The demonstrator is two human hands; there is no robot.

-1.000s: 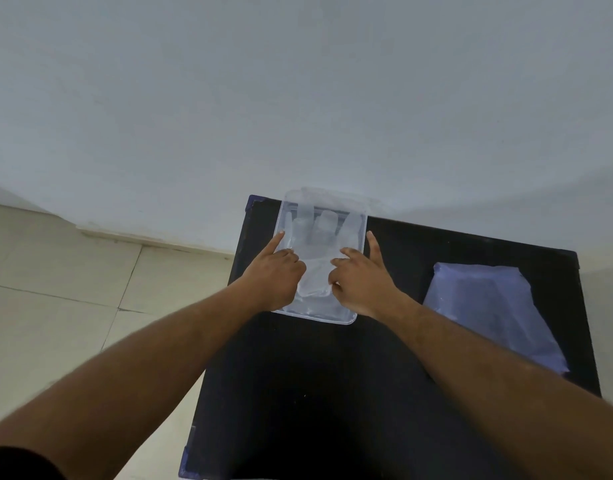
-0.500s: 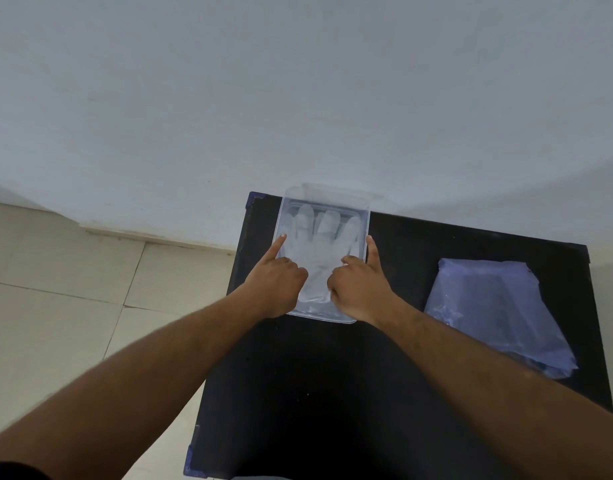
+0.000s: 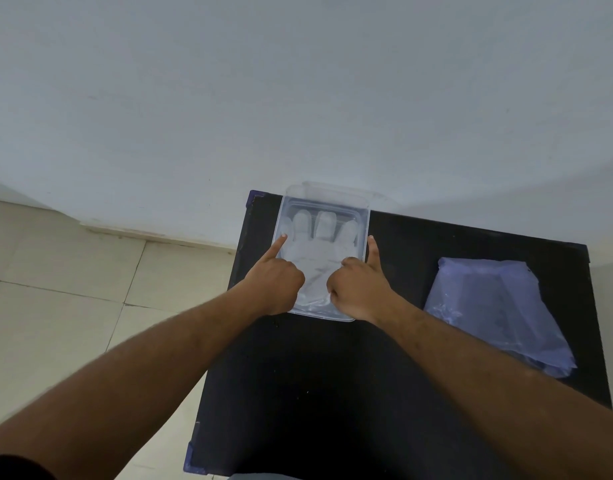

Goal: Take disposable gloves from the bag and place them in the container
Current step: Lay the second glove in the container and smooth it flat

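While curled with forefingers out, left hand (image 3: 275, 284) and right hand (image 3: 358, 289) press the glove (image 3: 319, 258) in the container (image 3: 365, 216)

Clear container (image 3: 362, 206), translucent white glove (image 3: 319, 258), pale purple bag (image 3: 495, 306), black table (image 3: 315, 393), cream floor tiles (image 3: 73, 265).

The container (image 3: 364, 216) is clear, smooth plastic with a faint gloss, and the glove (image 3: 319, 258) in it is thin, cloudy translucent film. The bag (image 3: 495, 313) is soft, crinkled bluish plastic with a slight sheen. The counter (image 3: 332, 393) is matt black; the floor (image 3: 73, 289) is smooth pale tile.
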